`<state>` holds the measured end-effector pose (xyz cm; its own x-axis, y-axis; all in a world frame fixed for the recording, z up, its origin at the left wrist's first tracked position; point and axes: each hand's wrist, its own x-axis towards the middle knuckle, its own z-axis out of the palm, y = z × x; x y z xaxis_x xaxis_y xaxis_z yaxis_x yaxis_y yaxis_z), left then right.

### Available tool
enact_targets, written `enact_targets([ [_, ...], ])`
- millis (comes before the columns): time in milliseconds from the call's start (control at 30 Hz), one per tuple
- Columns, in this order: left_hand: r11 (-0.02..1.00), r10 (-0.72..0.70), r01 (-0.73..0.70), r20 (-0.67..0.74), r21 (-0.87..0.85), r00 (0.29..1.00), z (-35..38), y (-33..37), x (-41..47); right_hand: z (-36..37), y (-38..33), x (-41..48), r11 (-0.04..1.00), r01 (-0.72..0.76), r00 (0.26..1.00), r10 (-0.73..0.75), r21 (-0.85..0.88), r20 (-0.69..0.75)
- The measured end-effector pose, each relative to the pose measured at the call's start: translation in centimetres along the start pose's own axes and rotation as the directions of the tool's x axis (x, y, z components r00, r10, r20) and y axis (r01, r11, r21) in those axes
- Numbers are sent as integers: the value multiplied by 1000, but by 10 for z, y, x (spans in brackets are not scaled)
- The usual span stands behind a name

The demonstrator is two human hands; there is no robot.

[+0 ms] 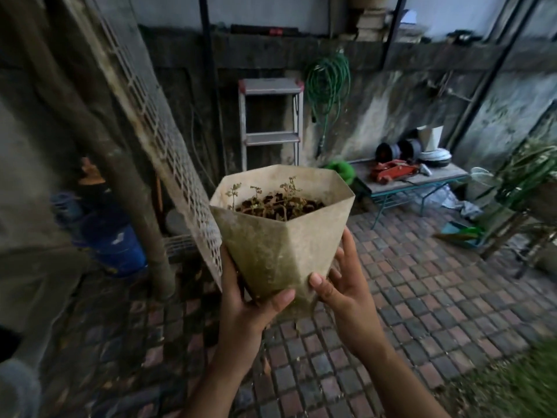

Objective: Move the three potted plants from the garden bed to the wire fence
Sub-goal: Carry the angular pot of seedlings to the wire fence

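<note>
I hold a cream, faceted potted plant (280,236) in mid-air at the centre of the head view. Dark soil and a few thin seedlings show in its mouth. My left hand (244,300) cups its narrow base from the left, thumb across the front. My right hand (343,285) grips the base from the right, fingers spread up its side. A white wire fence panel (159,134) leans diagonally just left of the pot, beside a tree trunk (99,140). No other potted plants of the task are identifiable here.
Brick paving (422,297) covers the ground below. A step ladder (271,122) and a coiled green hose (328,82) stand against the far wall. A low bench (422,179) with tools sits at right, a blue container (114,245) at left, grass (518,384) at lower right.
</note>
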<state>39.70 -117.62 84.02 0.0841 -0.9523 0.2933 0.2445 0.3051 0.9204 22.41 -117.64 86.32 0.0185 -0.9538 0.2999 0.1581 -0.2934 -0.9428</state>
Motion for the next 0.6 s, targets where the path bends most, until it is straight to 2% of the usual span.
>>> enact_targets([
  [367,998,-60,62,-39,33,997,112,-70,181,-124,25,188,1000,22,999,-22,-16,33],
  [600,995,-96,99,-97,23,991,122,-104,284,-144,65,299,1000,7,998,-6,-7,64],
])
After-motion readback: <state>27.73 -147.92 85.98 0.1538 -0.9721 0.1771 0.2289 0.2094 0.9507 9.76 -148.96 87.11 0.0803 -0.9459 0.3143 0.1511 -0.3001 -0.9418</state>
